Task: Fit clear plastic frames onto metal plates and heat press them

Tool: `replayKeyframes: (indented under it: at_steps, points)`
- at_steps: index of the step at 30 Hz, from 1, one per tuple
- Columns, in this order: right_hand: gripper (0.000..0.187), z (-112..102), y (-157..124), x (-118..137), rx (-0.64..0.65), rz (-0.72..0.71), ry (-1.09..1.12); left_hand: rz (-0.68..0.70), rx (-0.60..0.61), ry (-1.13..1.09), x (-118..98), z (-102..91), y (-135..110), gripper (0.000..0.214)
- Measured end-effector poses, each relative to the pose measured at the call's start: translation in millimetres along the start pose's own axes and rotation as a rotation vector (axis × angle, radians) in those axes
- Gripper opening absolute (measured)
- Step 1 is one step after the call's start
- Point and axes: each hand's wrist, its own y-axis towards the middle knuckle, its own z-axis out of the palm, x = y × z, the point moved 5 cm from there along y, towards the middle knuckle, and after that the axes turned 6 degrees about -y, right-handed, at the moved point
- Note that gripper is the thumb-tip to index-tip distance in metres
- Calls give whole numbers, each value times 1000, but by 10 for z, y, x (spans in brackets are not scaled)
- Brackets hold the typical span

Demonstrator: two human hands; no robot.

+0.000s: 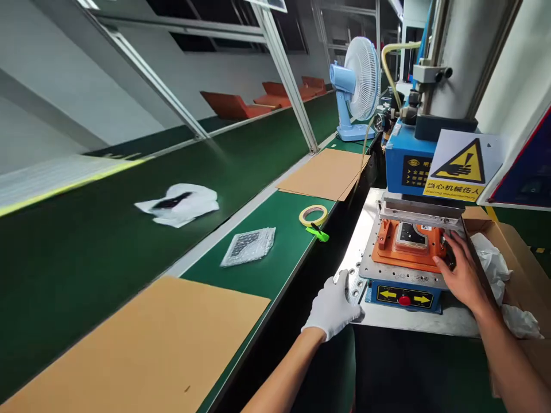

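Note:
My left hand (pixel 333 307), in a white glove, rests at the left front edge of the press's metal base plate (pixel 460 321). Its thumb is apart from the fingers, and I see nothing in it. My bare right hand (pixel 465 275) lies at the right end of an orange fixture (pixel 391 255), thumb and fingers spread around the end block. Whether it presses on that block I cannot tell. A dark flat part with a curved cutout (pixel 411 234) sits in the fixture, below the metal press head (pixel 419 211). A red button (pixel 404 300) is on the blue front below.
To the left runs a green conveyor (pixel 107 252) with white wrapping (pixel 189 203) on it. A bubble-wrapped part (pixel 248 246), tape roll (pixel 313 215) and cardboard sheets (pixel 172 344) lie on the ledge. A blue fan (pixel 355 86) stands behind. At right is a cardboard box (pixel 520 252).

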Motion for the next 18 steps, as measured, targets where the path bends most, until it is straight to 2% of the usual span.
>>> replayKeyframes:
  at_steps: [2,5,8,11,13,15,17,18]
  points:
    - [59,-24,-267,-218,-38,167,68,6,-21,48,9,-14,37,110]
    - [58,77,-542,-417,23,327,139,36,-89,74,-79,-21,148,85]
    - [60,153,-549,-384,1,309,163,16,-133,69,-194,-9,261,82]
    - [62,207,-401,-291,-25,254,164,-8,-137,32,-177,-56,268,80]
    - [62,242,-301,-270,-41,233,163,11,-167,-38,-79,-198,198,80]
    - [61,270,-227,-277,-69,216,147,61,-230,-98,11,-454,98,79]
    - [61,293,-174,-291,-91,207,123,167,-297,-107,-26,-786,15,81]
    - [61,304,-152,-296,-96,212,111,248,-320,-88,-121,-956,-8,84]
